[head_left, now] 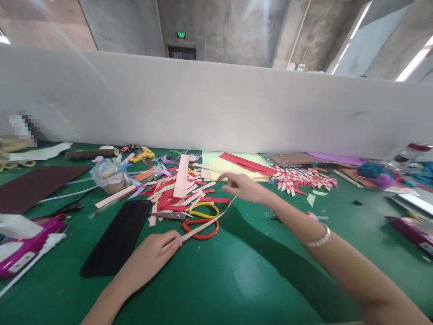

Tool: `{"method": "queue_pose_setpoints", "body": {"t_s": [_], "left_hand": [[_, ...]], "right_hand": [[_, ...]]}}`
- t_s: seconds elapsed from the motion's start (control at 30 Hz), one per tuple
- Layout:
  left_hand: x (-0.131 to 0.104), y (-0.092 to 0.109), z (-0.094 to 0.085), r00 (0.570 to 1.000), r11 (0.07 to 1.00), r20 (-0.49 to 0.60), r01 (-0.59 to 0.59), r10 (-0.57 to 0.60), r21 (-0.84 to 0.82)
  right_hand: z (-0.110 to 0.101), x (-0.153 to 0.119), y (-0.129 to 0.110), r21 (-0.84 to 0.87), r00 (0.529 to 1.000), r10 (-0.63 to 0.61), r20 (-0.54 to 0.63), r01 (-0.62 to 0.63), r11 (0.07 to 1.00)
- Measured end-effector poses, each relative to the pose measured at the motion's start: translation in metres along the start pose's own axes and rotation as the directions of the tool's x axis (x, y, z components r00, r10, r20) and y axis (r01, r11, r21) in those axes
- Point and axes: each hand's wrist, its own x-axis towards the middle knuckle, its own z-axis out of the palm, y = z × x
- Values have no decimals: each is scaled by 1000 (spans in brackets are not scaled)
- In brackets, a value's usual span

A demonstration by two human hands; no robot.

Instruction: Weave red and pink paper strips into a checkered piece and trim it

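My left hand [158,250] is closed, pinching the lower end of a narrow pale paper strip [209,223]. That strip curves up to the right, over scissors [204,229] with one yellow and one red handle, toward my right hand [241,186]. My right hand is raised over the table with its fingers bent; whether it grips the strip's far end is unclear. Behind the scissors lies a heap of red and pale pink strips [172,198], with a wider pale pink piece [181,176] on top.
A black phone-like slab [117,238] lies left of my left hand. Woven red-and-white paper pieces [301,178] lie at the back right. Magenta tools [25,241] sit at far left and right. A pale partition [216,106] stands behind the green table [216,284].
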Motion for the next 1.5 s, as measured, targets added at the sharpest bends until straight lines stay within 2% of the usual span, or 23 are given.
{"method": "queue_pose_setpoints", "body": {"t_s": [0.07,0.13,0.2,0.27,0.4,0.5,0.6,0.73,0.8,0.87,1.0,1.13,1.33,1.43,1.5], "left_hand": [[-1,7,3,999,999,6,-36,37,-40],[-2,16,7,998,995,7,-66,67,-72],[-5,23,9,996,992,6,-92,93,-89],[-8,29,11,993,988,-6,-120,120,-93],[-12,29,13,986,982,-62,-158,152,-108],[-12,27,16,973,971,-129,-206,191,-122],[-12,31,21,950,958,-193,-268,245,-105],[-11,42,28,917,919,-168,-381,361,-102],[-11,44,29,900,895,-142,-429,412,-121],[-13,44,28,901,887,-128,-432,415,-161],[-17,37,23,922,900,-166,-381,351,-211],[-18,32,20,939,920,-153,-335,309,-201],[-20,39,27,913,929,-224,-365,341,-71],[-19,49,34,916,920,-228,-367,331,-137],[-17,57,38,935,913,-174,-343,310,-219]], "right_hand": [[12,-27,-28,28,993,-109,49,108,994],[28,-46,-45,-60,996,-71,62,75,995],[41,-56,-51,-88,996,-49,71,56,995],[45,-60,-48,-46,995,-75,65,78,996],[31,-68,-39,110,990,-143,-21,144,983],[17,-81,-41,271,978,-196,-66,207,940],[13,-92,-49,422,956,-292,-34,279,862],[14,-98,-59,571,919,-392,26,308,761],[13,-98,-60,567,918,-397,16,318,760],[11,-97,-58,536,924,-382,-9,327,778],[9,-98,-47,498,953,-300,-32,276,822],[13,-102,-40,504,971,-240,-13,214,837],[21,-104,-44,437,955,-295,19,258,862],[23,-103,-51,402,946,-323,32,283,871],[23,-103,-55,390,937,-345,45,301,870]]}}
